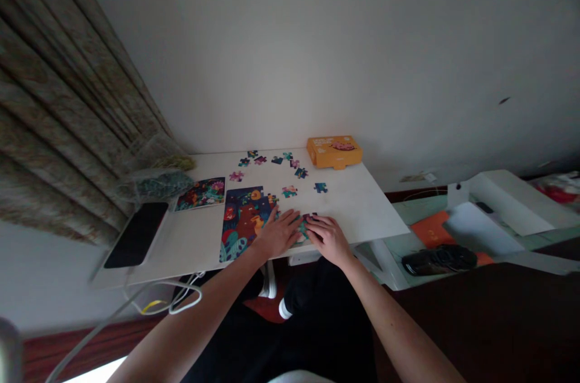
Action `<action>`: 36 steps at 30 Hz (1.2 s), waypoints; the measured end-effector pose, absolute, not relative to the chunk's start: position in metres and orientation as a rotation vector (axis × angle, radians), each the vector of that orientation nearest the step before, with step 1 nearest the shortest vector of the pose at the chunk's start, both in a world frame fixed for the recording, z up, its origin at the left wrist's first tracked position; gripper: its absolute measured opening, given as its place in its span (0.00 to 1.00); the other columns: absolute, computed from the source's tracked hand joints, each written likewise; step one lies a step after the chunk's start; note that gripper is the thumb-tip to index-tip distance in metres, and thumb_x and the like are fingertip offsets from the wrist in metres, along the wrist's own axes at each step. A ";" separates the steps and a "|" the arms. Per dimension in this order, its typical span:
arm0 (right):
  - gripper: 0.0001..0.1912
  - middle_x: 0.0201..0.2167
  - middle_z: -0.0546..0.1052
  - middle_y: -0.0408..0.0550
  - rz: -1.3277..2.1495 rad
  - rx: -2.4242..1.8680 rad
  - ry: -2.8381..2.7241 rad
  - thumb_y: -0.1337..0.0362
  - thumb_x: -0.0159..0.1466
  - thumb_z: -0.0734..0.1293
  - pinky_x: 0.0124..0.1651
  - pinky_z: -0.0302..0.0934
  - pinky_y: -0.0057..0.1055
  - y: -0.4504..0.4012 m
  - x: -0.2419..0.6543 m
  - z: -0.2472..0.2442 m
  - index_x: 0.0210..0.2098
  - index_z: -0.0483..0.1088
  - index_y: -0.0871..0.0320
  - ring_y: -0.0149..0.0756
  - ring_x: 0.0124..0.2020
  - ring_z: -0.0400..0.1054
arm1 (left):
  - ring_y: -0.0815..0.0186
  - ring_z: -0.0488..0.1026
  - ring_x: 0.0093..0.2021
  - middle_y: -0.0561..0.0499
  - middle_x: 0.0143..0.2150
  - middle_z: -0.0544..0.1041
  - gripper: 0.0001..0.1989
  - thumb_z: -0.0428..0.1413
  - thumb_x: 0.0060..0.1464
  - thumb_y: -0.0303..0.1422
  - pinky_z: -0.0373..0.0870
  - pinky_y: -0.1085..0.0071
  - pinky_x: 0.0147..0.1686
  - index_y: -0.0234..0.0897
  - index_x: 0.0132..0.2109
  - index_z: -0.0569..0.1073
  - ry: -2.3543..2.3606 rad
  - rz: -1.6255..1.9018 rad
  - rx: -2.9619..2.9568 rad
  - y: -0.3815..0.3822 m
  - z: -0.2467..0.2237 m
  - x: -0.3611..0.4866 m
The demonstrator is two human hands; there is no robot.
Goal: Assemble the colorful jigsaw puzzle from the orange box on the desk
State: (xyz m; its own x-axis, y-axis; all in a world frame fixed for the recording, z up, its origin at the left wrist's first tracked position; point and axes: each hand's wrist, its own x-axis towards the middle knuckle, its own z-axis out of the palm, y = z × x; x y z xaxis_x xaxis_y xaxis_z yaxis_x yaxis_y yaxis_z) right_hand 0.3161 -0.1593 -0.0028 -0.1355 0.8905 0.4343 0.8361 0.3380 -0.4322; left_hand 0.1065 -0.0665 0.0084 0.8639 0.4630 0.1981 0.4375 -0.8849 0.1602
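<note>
A partly joined jigsaw puzzle (244, 220) with a dark, colourful picture lies near the front of the white table. My left hand (278, 233) rests over its right edge, fingers stretched out and covering part of it. Close beside it, my right hand (330, 241) has its fingers bent onto a puzzle piece (304, 227) at the table's front edge; fingers partly hide that piece. Loose pieces are scattered behind the hands, among them a teal and pink piece (289, 191) and a blue piece (321, 188). Left of the puzzle lies a picture card (202, 194).
An orange box (335, 152) stands at the table's back right against the wall. A black phone (137, 235) and a clear plastic bag (154, 180) occupy the left end. A white cable (172, 298) hangs at the front left. Lower right, a shoe (439, 259) sits beside an open white box (480, 229).
</note>
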 end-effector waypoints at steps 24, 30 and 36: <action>0.09 0.46 0.82 0.53 0.327 -1.645 -1.642 0.62 0.66 0.70 0.59 0.67 0.43 -0.018 0.343 0.005 0.45 0.79 0.54 0.44 0.50 0.76 | 0.52 0.60 0.73 0.46 0.72 0.67 0.28 0.46 0.70 0.50 0.42 0.41 0.74 0.44 0.70 0.66 0.798 0.316 2.740 -0.073 0.010 0.106; 0.16 0.54 0.79 0.56 0.401 -2.001 -1.767 0.64 0.67 0.69 0.60 0.63 0.36 0.069 0.341 0.021 0.54 0.76 0.57 0.44 0.57 0.73 | 0.54 0.60 0.73 0.50 0.73 0.66 0.29 0.48 0.69 0.51 0.42 0.43 0.75 0.47 0.71 0.65 0.839 0.250 2.704 -0.074 0.015 0.106; 0.21 0.53 0.80 0.61 0.438 -2.106 -1.754 0.69 0.63 0.69 0.58 0.64 0.40 0.106 0.338 0.020 0.56 0.75 0.59 0.51 0.57 0.73 | 0.54 0.61 0.73 0.52 0.72 0.67 0.28 0.50 0.67 0.49 0.41 0.43 0.75 0.49 0.70 0.67 0.862 0.284 2.632 -0.076 0.016 0.106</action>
